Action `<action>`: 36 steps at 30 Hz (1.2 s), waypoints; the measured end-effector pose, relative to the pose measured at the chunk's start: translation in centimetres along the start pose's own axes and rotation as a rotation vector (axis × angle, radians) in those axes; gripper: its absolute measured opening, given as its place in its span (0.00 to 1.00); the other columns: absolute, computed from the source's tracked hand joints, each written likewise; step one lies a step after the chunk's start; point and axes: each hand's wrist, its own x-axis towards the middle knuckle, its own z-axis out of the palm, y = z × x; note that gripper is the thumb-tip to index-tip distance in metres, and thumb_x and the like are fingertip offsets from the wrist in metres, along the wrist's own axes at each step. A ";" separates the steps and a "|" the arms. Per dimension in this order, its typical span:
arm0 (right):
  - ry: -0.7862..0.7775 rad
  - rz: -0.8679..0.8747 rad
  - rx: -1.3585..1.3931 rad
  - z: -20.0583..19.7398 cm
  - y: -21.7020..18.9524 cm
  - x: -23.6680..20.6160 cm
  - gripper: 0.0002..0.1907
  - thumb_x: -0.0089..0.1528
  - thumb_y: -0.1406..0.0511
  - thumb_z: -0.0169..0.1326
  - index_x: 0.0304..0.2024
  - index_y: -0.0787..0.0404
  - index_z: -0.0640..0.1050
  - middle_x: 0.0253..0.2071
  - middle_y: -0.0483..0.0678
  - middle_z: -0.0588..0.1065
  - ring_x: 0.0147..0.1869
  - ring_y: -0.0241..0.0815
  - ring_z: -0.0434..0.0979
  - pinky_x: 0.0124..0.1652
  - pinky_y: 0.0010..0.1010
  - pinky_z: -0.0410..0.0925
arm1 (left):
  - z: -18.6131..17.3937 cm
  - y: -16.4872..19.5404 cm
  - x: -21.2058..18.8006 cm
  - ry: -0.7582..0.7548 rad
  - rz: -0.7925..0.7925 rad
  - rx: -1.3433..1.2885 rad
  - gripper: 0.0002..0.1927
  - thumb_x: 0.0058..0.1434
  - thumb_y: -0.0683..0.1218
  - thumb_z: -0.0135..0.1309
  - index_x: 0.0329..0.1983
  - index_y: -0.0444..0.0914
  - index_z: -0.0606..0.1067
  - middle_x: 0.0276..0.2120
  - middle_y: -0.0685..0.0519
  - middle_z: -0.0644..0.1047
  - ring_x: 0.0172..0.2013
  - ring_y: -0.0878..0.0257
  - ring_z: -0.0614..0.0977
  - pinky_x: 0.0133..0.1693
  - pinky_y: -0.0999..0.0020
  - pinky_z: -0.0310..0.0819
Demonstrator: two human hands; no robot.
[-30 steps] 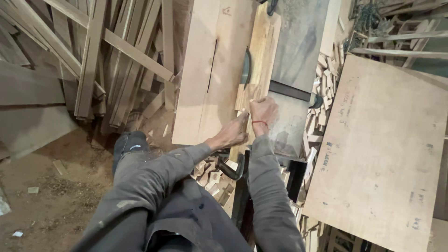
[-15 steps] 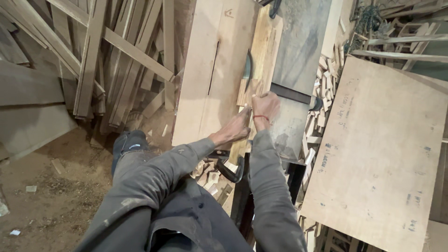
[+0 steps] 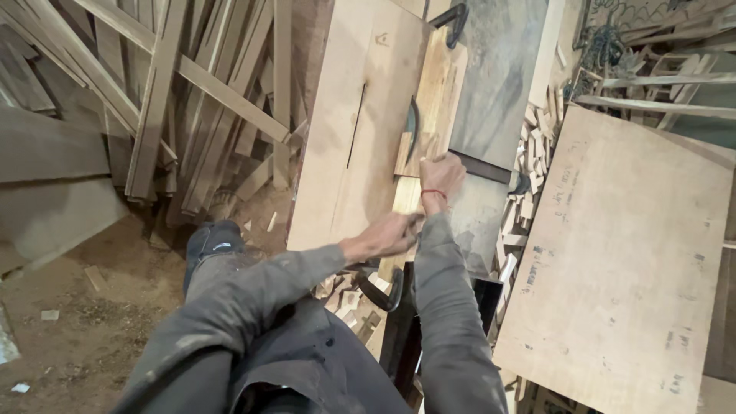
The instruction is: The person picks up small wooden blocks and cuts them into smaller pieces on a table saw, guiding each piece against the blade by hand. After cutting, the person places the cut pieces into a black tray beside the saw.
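A narrow wooden strip (image 3: 408, 201) lies lengthwise on a table saw's sliding wooden jig (image 3: 442, 92), running toward the saw blade (image 3: 415, 126). My right hand (image 3: 442, 176) is closed on the far part of the strip, just short of the blade. My left hand (image 3: 387, 234) grips the strip's near end from the left side. Both arms wear grey sleeves, and a red thread circles my right wrist. The blade pokes up through a slot in the light plywood table top (image 3: 345, 161).
A large plywood sheet (image 3: 629, 261) stands to the right. Small wood offcuts (image 3: 529, 169) are heaped between it and the saw. Long timber slats (image 3: 169, 100) lean at the left over a sawdust floor (image 3: 69, 322). A black handle (image 3: 381, 295) sits at the jig's near end.
Both hands have slid the strip a little farther along the jig toward the blade. My left hand has shifted closer to the strip's near end.
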 end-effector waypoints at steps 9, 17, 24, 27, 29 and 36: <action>0.002 -0.031 -0.035 0.5 -1.2 2.5 0.11 0.48 0.61 0.63 0.29 0.62 0.85 0.33 0.63 0.80 0.42 0.64 0.81 0.45 0.49 0.73 | -5.0 5.7 -7.4 -0.017 0.072 0.096 0.23 0.54 0.48 0.56 0.53 0.35 0.79 0.29 0.41 0.80 0.32 0.44 0.83 0.35 0.52 0.76; 0.078 -0.232 0.053 -3.5 -0.4 6.4 0.20 0.50 0.52 0.69 0.30 0.62 0.84 0.33 0.61 0.80 0.39 0.60 0.82 0.42 0.46 0.73 | -11.5 6.1 -10.9 -0.020 -0.122 0.044 0.24 0.56 0.46 0.53 0.56 0.34 0.77 0.31 0.44 0.82 0.33 0.48 0.85 0.41 0.57 0.79; -0.199 -0.627 0.219 -13.9 2.7 -10.0 0.04 0.59 0.70 0.58 0.36 0.60 0.80 0.35 0.51 0.81 0.36 0.49 0.82 0.36 0.36 0.73 | -12.3 7.8 -8.5 0.387 0.416 0.409 0.28 0.53 0.45 0.54 0.57 0.29 0.72 0.41 0.33 0.79 0.40 0.38 0.81 0.42 0.54 0.77; -0.297 -0.723 0.076 -14.3 1.9 -16.2 0.07 0.55 0.73 0.62 0.36 0.60 0.81 0.34 0.51 0.78 0.40 0.52 0.80 0.38 0.39 0.72 | -10.9 6.9 -7.8 0.007 0.376 0.467 0.28 0.50 0.44 0.57 0.55 0.27 0.73 0.27 0.41 0.78 0.30 0.43 0.81 0.33 0.52 0.76; -0.312 -0.678 0.077 -14.1 1.6 -18.4 0.09 0.56 0.73 0.63 0.39 0.60 0.81 0.37 0.50 0.79 0.43 0.50 0.80 0.42 0.36 0.73 | -10.0 5.2 -8.2 -0.231 0.275 0.552 0.14 0.59 0.44 0.57 0.46 0.33 0.75 0.27 0.43 0.79 0.31 0.44 0.82 0.33 0.51 0.76; -0.117 -0.186 0.409 -14.1 3.9 -22.7 0.23 0.55 0.73 0.62 0.54 0.65 0.77 0.49 0.56 0.78 0.51 0.51 0.80 0.51 0.34 0.74 | -11.7 -2.7 -1.5 0.174 -0.196 0.480 0.10 0.62 0.47 0.54 0.40 0.36 0.77 0.28 0.37 0.79 0.31 0.40 0.82 0.34 0.46 0.74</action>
